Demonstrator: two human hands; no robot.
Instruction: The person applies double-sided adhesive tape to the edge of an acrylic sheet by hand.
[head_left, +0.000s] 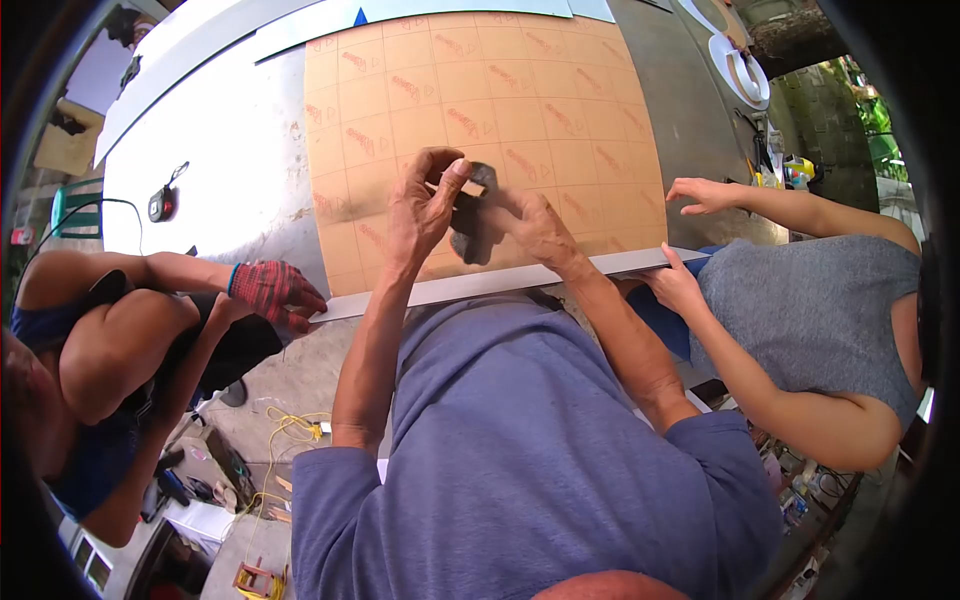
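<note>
My left hand (425,210) is raised above the paper-covered sheet, its thumb and fingers closed on a dark grey, blocky object (468,225) whose kind I cannot make out. Against the right side of that object is my right hand (543,232), its fingers smeared by motion. Below both hands lies the large sheet (400,95), faced in orange-brown paper with red print and a grid of lines. A long, narrow grey strip (450,290) runs along the sheet's near edge, in front of my body.
At left, a co-worker's red-and-black gloved hand (275,292) touches the strip's end. Another co-worker's hand (676,282) grips its right end; that person's other hand (705,196) hovers nearby. A tape measure (161,205) lies on the table. A yellow cord (285,430) crosses the floor.
</note>
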